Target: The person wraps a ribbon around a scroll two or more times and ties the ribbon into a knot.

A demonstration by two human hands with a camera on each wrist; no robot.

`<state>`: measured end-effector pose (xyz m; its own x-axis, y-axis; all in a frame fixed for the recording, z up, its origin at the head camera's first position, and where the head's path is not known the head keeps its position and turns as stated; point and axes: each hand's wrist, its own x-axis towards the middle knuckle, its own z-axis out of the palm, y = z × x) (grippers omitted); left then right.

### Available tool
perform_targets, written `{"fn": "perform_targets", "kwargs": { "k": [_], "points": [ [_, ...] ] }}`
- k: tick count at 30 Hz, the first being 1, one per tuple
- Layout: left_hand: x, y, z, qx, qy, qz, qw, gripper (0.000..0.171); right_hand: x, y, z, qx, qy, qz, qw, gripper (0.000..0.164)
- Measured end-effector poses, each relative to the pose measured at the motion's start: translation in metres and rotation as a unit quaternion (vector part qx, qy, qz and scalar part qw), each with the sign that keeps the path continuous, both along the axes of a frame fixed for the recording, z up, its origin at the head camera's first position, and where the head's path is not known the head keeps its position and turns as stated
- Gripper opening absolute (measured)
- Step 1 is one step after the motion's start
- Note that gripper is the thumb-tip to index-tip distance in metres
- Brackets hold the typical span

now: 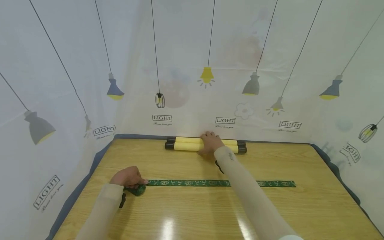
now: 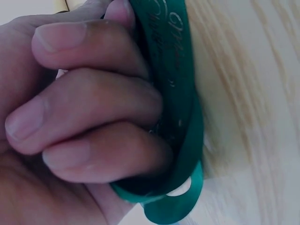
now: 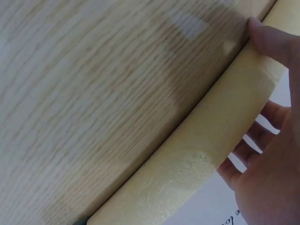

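Observation:
At the table's back edge lie two yellow scroll rolls [image 1: 188,146] with black ends, side by side. My right hand [image 1: 211,143] grips them near their middle. The right wrist view has its thumb on the near side of a yellow roll [image 3: 187,143] and the fingers along the far side. Nearer me on the left, my left hand [image 1: 127,177] holds a green patterned ribbon [image 1: 189,183], stretched straight across the table to the right. In the left wrist view, curled fingers [image 2: 89,103] lie against the green ribbon [image 2: 173,70], part of which loops below them.
The wood-grain table [image 1: 180,210] has a dark blue cloth edge [image 1: 87,176] along its sides. A pale curtain [image 1: 186,40] printed with hanging lamps stands around the back and sides. My right forearm [image 1: 246,193] crosses over the ribbon.

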<state>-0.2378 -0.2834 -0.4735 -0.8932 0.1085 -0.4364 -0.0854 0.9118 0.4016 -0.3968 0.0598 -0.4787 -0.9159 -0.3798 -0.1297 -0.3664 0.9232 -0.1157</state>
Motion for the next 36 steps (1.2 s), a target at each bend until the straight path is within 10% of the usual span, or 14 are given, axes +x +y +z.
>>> {"fn": "perform_targets", "kwargs": {
  "k": [36],
  "points": [
    [0.000,-0.005,-0.006,0.011,0.019,-0.006,0.9997,0.048,0.012,0.016,0.036,0.054,-0.033,0.041,0.997,0.065]
  ]
}}
